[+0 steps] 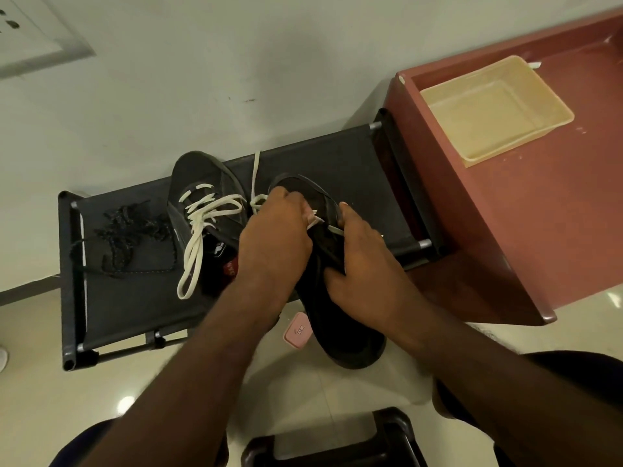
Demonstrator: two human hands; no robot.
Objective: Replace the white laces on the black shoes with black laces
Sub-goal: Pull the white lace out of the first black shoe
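Note:
Two black shoes rest on a dark fabric rack (340,156). The left shoe (202,176) still carries a loosened white lace (199,227) that trails toward me. The right shoe (340,318) hangs over the rack's front edge, heel toward me. My right hand (360,264) grips its side. My left hand (273,237) pinches that shoe's white lace (256,173) near the upper eyelets; a loose length of it runs up across the rack. A tangle of black laces (131,230) lies on the rack's left part.
A maroon table (526,224) stands to the right with a cream plastic tray (499,109) on it. A small pink object (298,332) lies on the tiled floor below the rack. A dark stool (333,439) sits at the bottom, between my knees.

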